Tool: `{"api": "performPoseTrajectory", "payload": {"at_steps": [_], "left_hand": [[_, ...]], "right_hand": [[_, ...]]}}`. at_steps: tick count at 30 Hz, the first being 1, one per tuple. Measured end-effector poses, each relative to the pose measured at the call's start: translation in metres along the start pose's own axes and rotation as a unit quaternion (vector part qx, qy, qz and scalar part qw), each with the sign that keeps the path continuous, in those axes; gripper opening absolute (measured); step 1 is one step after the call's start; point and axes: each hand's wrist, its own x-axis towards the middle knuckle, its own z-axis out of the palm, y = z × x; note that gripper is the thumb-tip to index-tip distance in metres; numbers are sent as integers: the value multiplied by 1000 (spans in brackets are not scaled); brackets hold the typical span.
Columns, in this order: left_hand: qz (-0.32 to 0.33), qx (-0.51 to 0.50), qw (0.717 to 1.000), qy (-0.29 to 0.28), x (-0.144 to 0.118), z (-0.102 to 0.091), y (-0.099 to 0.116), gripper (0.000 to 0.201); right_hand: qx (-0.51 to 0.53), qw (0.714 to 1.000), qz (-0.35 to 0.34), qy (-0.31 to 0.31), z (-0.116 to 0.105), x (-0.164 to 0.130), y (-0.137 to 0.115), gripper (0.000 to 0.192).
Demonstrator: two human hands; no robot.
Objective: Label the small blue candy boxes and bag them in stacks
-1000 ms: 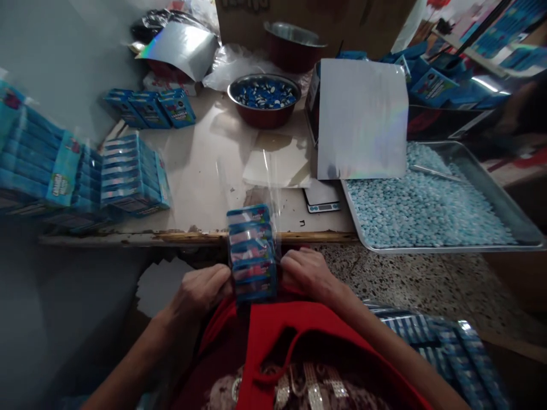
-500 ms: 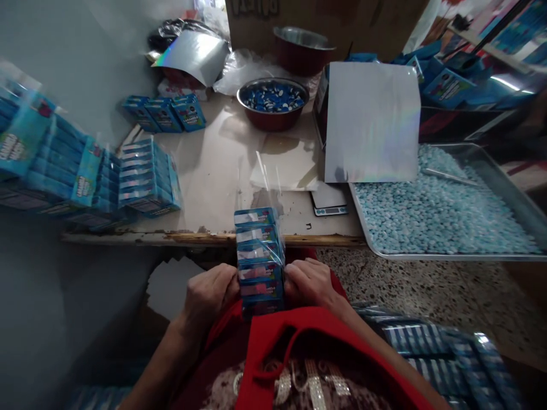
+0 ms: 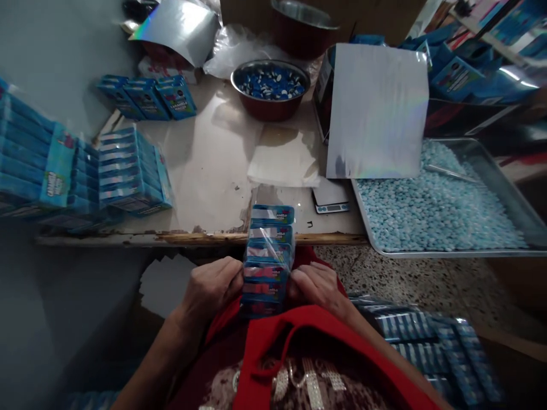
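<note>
A worn table (image 3: 205,171) stood before the person. Left hand (image 3: 211,287) and right hand (image 3: 314,283) curled around a stack of blue boxes (image 3: 268,259) in the lap. A bowl (image 3: 270,95) held blue-white pieces; a tray (image 3: 491,171) held pale blue candies (image 3: 431,208).

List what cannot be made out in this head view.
- Print on the stack of blue boxes: too small, glare from clear wrap.
- Fingertips of left hand and right hand: hidden behind the stack.
- Scale display: too small.
- Upper bowl: cut off by top edge.
</note>
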Motion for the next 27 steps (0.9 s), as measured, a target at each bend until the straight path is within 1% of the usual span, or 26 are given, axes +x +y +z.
{"api": "performPoseTrajectory", "payload": {"at_steps": [2, 4, 6, 7, 8, 10, 13, 15, 18, 21, 23, 25, 26, 27], "left_hand": [[0, 2, 1000, 3, 5, -2, -1, 14], [-1, -4, 1000, -2, 9, -4, -2, 15], [5, -16, 1000, -10, 13, -4, -1, 18], [7, -22, 1000, -13, 15, -3, -1, 18], [9, -26, 1000, -11, 16, -3, -1, 17], [17, -21, 1000, -6, 19, -3, 0, 16], [46, 25, 999, -4, 23, -5, -1, 18], [61, 54, 997, -4, 26, -9, -1, 20], [53, 75, 996, 2, 29, -13, 3, 22], [5, 77, 997, -3, 29, -10, 11, 23], [-31, 53, 998, 32, 25, -4, 15, 18], [-47, 27, 992, 111, 20, 2, 16, 12], [-34, 21, 988, 150, 18, 3, 16, 13], [-8, 21, 985, 170, 17, 3, 15, 18]], "right_hand": [[2, 999, 36, 6, 1, 5, 3, 9], [5, 995, 96, 12, 3, 10, 6, 4], [22, 989, 147, -1, 7, 12, 7, 10], [37, 986, 160, -6, 9, 11, 7, 12], [56, 986, 160, 1, 11, 11, 6, 13], [87, 985, 140, 51, 15, 9, 4, 15], [72, 980, 113, 150, 18, 13, 3, 23], [57, 977, 98, 181, 16, 17, 4, 26], [104, 975, 88, 175, 8, 22, 7, 24], [169, 968, 124, 139, 1, 20, 5, 25], [192, 964, 140, 120, 0, 18, 3, 26], [184, 963, 146, 134, 3, 17, 1, 22], [170, 964, 143, 146, 5, 18, 0, 18], [153, 966, 138, 158, 6, 18, 0, 15]]}}
